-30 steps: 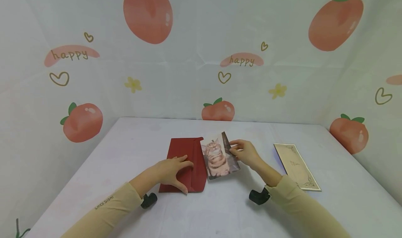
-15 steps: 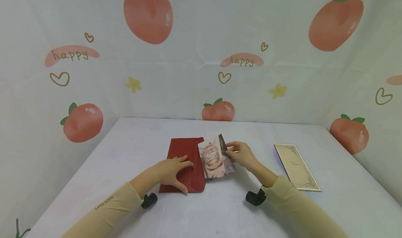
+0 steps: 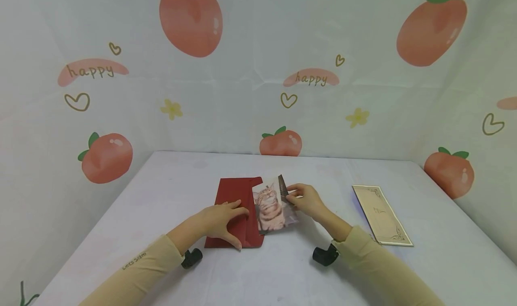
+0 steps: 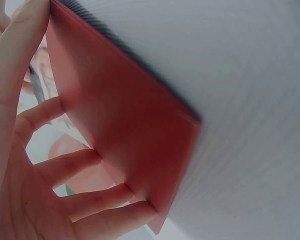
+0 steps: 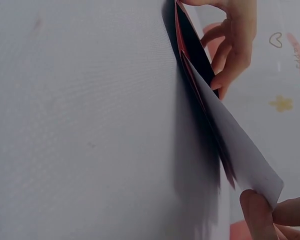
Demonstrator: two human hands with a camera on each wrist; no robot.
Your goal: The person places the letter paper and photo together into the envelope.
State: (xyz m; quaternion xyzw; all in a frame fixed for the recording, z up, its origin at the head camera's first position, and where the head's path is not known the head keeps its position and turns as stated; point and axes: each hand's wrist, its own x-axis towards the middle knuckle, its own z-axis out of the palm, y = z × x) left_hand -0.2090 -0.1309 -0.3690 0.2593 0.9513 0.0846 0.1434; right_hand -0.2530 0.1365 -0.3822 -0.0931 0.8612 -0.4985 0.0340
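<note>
The flat red paper envelope point(image 3: 238, 212) is pressed by the left hand point(image 3: 220, 220) with spread fingers; the cat photo card point(image 3: 271, 204), its left edge hidden inside the envelope, is pinched by the right hand point(image 3: 307, 199).

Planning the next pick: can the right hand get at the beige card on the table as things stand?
Probably not yet: the right hand pinches the cat photo. The beige card lies uncovered to its right, with bare table between.

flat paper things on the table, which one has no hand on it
The beige card with the ornate border, lying alone at the table's right. The left hand presses the red envelope; the right hand pinches the cat photo.
</note>
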